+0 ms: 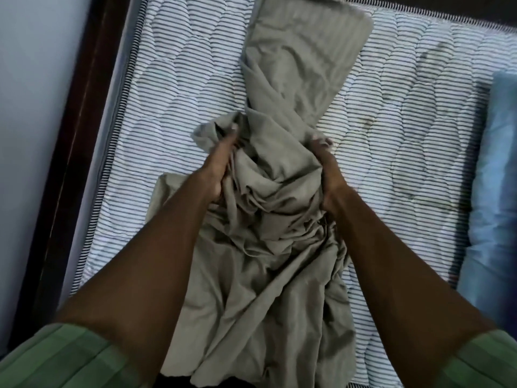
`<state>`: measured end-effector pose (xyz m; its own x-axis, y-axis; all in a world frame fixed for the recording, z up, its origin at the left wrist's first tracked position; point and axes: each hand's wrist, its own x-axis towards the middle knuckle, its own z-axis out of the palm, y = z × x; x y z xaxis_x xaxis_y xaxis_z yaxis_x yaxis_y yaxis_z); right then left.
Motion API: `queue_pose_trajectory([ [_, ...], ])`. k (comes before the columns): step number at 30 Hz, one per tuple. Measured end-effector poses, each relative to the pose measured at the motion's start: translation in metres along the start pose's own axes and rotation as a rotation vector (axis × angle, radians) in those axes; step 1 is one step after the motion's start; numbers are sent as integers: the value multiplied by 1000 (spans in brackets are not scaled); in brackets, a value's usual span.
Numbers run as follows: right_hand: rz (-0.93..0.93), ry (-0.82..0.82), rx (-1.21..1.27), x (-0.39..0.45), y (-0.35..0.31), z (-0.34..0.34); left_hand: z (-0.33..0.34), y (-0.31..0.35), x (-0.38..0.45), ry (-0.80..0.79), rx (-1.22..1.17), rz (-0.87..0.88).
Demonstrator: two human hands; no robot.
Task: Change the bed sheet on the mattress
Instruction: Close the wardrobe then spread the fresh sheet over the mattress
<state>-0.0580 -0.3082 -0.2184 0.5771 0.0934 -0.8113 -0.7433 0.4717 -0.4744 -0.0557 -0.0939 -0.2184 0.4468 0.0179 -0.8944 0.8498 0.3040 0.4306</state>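
Sheet: we see the grey-green bed sheet (268, 219) bunched down the middle of the bare striped mattress (405, 121).
Left hand (221, 166): fingers curled into a fold of it.
Right hand (326, 169): fingers clamped on the cloth too.
Right edge of the mattress: a blue pillow (495, 191).

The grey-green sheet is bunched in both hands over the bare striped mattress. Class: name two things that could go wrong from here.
1. The sheet is crumpled and twisted between the left hand and right hand, so its corners may be hard to find and it could go on skewed.
2. The blue pillow lies on the mattress at the right; spreading the sheet could catch on it or cover it.
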Motion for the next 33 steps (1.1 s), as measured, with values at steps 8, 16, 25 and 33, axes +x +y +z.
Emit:
queue_pose_trajectory([
  [8, 54, -14, -84, 22, -17, -12, 3, 4, 6, 110, 1, 47],
  [16, -210, -161, 556, 23, -21, -22, 14, 32, 8, 381, -785, 274],
  [25, 238, -139, 87, -27, 6, -60, -47, -10, -10, -243, -135, -25],
  [33, 336, -186, -380, -16, -31, -23, -28, 25, -3, -6, 682, 289],
])
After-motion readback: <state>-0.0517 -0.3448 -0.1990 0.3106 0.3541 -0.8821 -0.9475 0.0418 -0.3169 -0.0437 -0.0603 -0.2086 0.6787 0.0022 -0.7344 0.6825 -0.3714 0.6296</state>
